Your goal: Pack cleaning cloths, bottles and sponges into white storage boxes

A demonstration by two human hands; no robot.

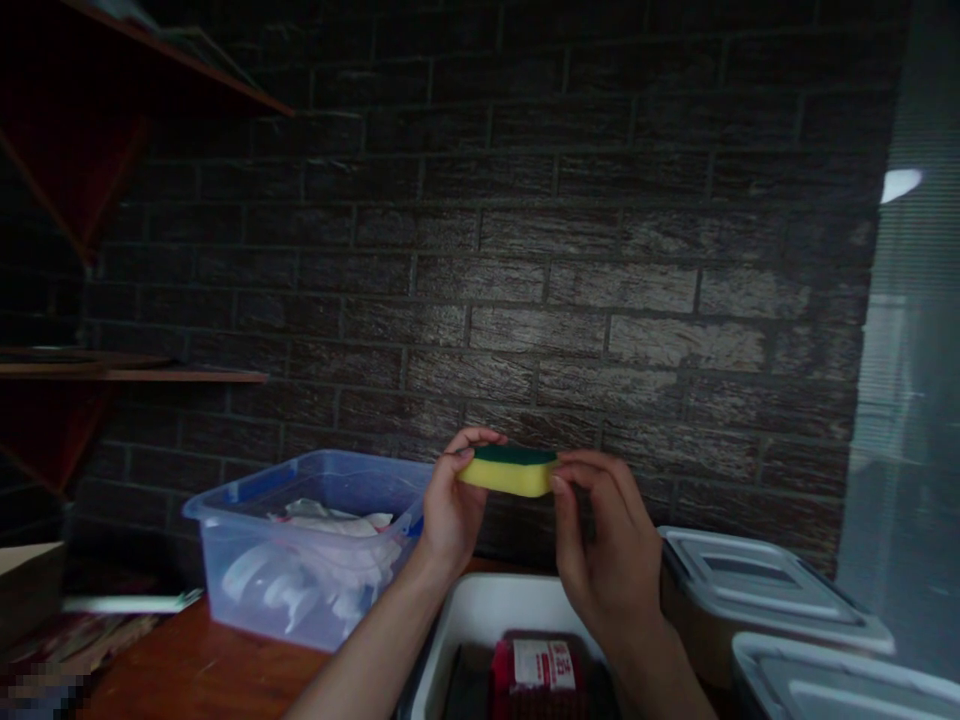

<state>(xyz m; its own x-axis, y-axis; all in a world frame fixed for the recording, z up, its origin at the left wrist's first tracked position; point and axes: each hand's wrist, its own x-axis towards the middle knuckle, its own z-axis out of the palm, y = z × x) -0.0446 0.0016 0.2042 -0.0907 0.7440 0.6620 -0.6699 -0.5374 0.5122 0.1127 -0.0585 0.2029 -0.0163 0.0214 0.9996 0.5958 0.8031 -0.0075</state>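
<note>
I hold a yellow sponge with a green scouring top (510, 471) up in front of a dark brick wall. My left hand (451, 508) grips its left end, thumb above and fingers curled behind. My right hand (604, 545) pinches its right end with the fingertips. Both hands are closed on the sponge, which lies level above a white tub (480, 620) that holds a dark red packet with a white label (540, 672).
A clear blue-rimmed plastic box (322, 545) with white items stands on the wooden table (195, 670) to the left. Two lidded containers (757, 590) sit at the right. Wooden shelves (135, 372) hang on the left wall.
</note>
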